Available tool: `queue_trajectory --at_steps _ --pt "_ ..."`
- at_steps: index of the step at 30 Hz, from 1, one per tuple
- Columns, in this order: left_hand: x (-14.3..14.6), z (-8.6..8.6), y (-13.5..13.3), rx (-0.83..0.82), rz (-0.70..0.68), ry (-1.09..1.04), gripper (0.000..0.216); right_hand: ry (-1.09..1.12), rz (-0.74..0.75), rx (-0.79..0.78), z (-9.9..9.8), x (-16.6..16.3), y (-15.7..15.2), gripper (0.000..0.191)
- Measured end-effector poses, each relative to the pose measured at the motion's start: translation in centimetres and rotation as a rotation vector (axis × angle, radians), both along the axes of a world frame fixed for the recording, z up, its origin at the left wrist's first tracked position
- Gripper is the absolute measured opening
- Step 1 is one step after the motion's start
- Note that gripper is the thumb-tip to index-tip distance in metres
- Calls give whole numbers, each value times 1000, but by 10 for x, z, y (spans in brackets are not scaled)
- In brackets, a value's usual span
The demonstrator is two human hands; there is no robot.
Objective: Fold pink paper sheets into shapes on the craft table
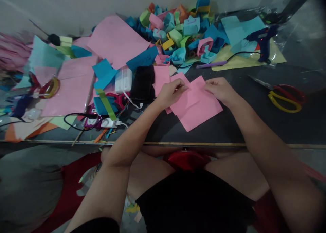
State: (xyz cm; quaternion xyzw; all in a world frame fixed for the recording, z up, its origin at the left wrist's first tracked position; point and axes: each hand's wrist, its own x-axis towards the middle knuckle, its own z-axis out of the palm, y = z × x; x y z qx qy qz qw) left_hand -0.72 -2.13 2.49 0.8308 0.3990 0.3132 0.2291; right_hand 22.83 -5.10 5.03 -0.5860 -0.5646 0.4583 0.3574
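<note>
Pink sheets (203,109): overlapped, 12 o'clock from you | your left hand (170,94): pinching them at 10 o'clock; right hand (221,90): pinching at 1, probably for 2-point control | scissors (273,88): 3 o'clock, well apart, leaving elbow room

pink paper square (201,112), cornerwise on the dark tabletop (164,133); pink sheet (182,101) overlapping its left side

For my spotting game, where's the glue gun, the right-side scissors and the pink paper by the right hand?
Glue gun (265,47), head view: on its blue handle.
Scissors (272,88), head view: where blades meet handles.
Pink paper (201,107), head view: middle of the sheet.
</note>
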Motion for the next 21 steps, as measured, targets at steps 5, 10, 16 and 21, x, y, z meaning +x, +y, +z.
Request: queue_trajectory --at_steps 5,10,16,21 --pt "-8 0 1 58 18 159 44 -61 46 -50 0 -6 -3 15" --pt "-1 0 -5 55 -151 140 44 -209 -26 464 -5 -14 -8 46" --pt "0 -10 -10 370 -130 250 38 -430 214 577 -14 -21 -13 56" --pt "0 -16 -9 488 -154 209 41 -497 255 593 -16 -23 -12 51"
